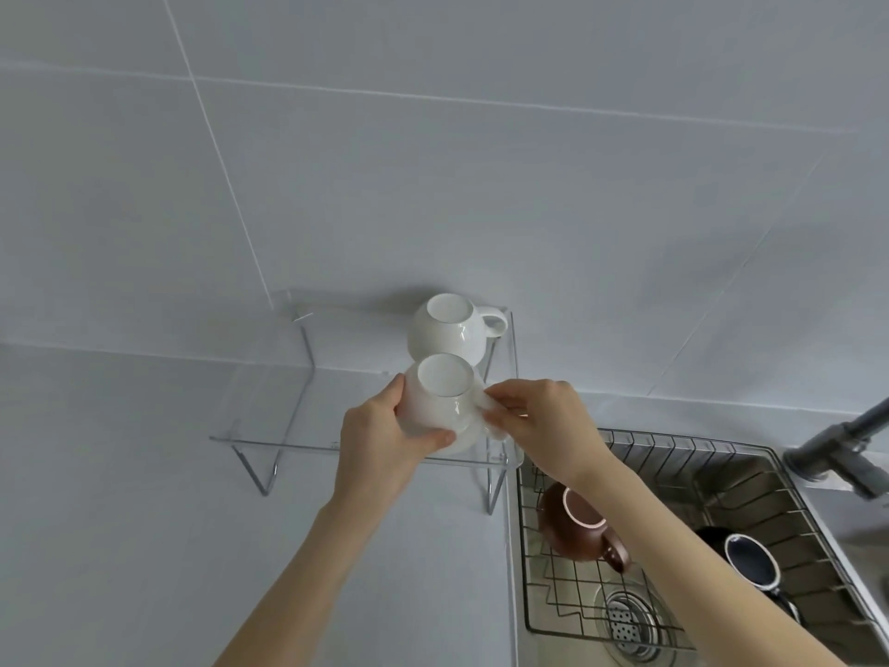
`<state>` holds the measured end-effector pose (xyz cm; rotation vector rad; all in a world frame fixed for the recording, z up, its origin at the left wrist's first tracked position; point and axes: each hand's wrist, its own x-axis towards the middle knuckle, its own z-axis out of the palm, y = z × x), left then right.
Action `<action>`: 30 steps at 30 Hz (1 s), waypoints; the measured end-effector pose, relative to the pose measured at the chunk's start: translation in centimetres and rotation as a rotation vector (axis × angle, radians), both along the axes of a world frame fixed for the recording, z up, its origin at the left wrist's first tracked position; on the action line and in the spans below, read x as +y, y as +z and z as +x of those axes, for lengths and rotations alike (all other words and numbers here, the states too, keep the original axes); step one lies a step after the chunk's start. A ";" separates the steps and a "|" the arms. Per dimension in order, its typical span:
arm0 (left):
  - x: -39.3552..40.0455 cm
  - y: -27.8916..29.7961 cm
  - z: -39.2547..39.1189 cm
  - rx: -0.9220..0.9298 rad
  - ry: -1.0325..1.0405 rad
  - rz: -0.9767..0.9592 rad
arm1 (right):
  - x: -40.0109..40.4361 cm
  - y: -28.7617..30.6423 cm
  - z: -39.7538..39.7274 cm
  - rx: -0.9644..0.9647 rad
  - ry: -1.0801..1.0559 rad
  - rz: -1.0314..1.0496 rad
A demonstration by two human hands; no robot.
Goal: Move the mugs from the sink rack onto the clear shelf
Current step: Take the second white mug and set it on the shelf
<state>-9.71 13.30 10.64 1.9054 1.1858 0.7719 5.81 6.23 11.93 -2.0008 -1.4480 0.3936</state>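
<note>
A white mug (441, 402) stands upside down at the front right of the clear shelf (269, 426). My left hand (385, 435) wraps its left side and my right hand (539, 421) pinches its handle. Behind it a second white mug (450, 332) sits upside down on the shelf, handle to the right. In the wire sink rack (673, 454) a brown mug (575, 527) lies tilted, partly under my right forearm. A dark blue mug (750, 560) rests further right in the rack.
The shelf stands on thin metal legs (262, 479) on a white counter (120, 522) against a tiled wall. A grey faucet (842, 450) reaches over the sink at the right. The sink drain (625, 618) shows beneath the rack.
</note>
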 end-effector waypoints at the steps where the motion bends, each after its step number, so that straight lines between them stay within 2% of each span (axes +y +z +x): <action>1: -0.1 -0.1 0.1 0.000 0.009 0.000 | 0.0 -0.1 0.0 0.000 0.003 -0.002; 10: -0.4 -0.9 0.3 -0.005 0.036 0.019 | 0.1 -0.4 0.2 0.016 0.017 0.017; 15: -0.5 -1.1 0.3 0.008 0.021 0.023 | -0.1 -0.3 0.4 0.108 0.019 -0.003; 19: -1.8 0.4 1.2 0.107 0.005 0.153 | -1.5 0.3 1.9 0.265 -0.038 0.043; 21: -3.1 1.5 2.2 -0.016 -0.031 0.320 | -2.8 0.1 3.3 0.343 -0.120 0.098; 23: -5.2 1.7 3.7 -0.128 -0.128 0.403 | -4.5 -0.8 4.9 0.424 -0.218 0.096; 26: -8.8 0.1 5.9 -0.148 -0.336 0.329 | -7.1 -3.2 6.7 0.408 -0.338 0.002; 30: -11.5 -4.7 8.9 0.000 -0.582 0.060 | -10.1 -7.0 7.7 0.423 -0.467 -0.115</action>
